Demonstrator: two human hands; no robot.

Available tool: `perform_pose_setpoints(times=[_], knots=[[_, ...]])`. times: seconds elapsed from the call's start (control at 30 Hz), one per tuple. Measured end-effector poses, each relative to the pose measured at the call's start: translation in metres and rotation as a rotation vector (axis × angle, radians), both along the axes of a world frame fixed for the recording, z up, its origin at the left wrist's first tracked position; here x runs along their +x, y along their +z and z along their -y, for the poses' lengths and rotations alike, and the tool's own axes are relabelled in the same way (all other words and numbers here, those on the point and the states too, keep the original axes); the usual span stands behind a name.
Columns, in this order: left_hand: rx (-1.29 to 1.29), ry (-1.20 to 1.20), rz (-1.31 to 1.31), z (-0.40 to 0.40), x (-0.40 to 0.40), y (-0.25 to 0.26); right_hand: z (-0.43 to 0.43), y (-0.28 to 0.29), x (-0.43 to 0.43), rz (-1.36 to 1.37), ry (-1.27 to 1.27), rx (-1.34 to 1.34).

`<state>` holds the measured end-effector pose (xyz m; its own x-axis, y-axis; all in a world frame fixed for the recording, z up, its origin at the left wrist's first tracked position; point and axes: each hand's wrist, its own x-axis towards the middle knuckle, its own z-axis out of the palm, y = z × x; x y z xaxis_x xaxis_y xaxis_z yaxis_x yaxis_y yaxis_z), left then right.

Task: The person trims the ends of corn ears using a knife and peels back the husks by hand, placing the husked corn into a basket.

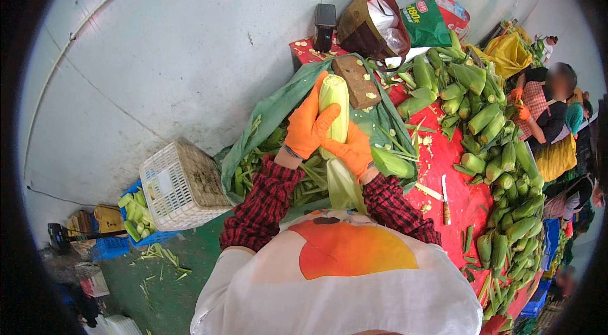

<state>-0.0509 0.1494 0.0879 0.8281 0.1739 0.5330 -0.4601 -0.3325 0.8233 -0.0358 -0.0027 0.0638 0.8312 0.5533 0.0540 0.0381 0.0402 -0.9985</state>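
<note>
An ear of corn [335, 97], pale with its cut end facing away from me, is between my two orange-gloved hands. My left hand [306, 126] wraps its left side, the thumb across the husk. Around the lower part of the ear closes my right hand [352, 150]. Pale husk leaves [343, 185] hang below the hands towards my body. Beneath them is a green sack [266, 112] filled with stripped husks. A brown block [356, 82] lies at the sack's far edge. To the right, a knife with a wooden handle [446, 214] rests on the red table cover [427, 169].
Unhusked corn [513, 192] is heaped along the table's right side. A white plastic basket [190, 188] stands left, by a blue crate [156, 238] of corn. Bags [375, 21] stand at the far end, near the wall. Co-workers [546, 102] are at right.
</note>
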Motion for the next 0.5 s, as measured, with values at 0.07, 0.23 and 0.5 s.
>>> perform_pose_setpoints(times=[0.07, 0.23, 0.5], knots=[[0.239, 0.151, -0.113, 0.003, -0.006, 0.000, 0.004, 0.001, 0.003, 0.082, -0.108, -0.108], [0.359, 0.238, -0.131, 0.006, -0.010, -0.007, 0.008, -0.007, 0.009, 0.299, -0.247, -0.213], [0.034, 0.085, -0.084, 0.018, -0.010, -0.007, 0.015, 0.004, 0.011, 0.609, -0.415, -0.585]])
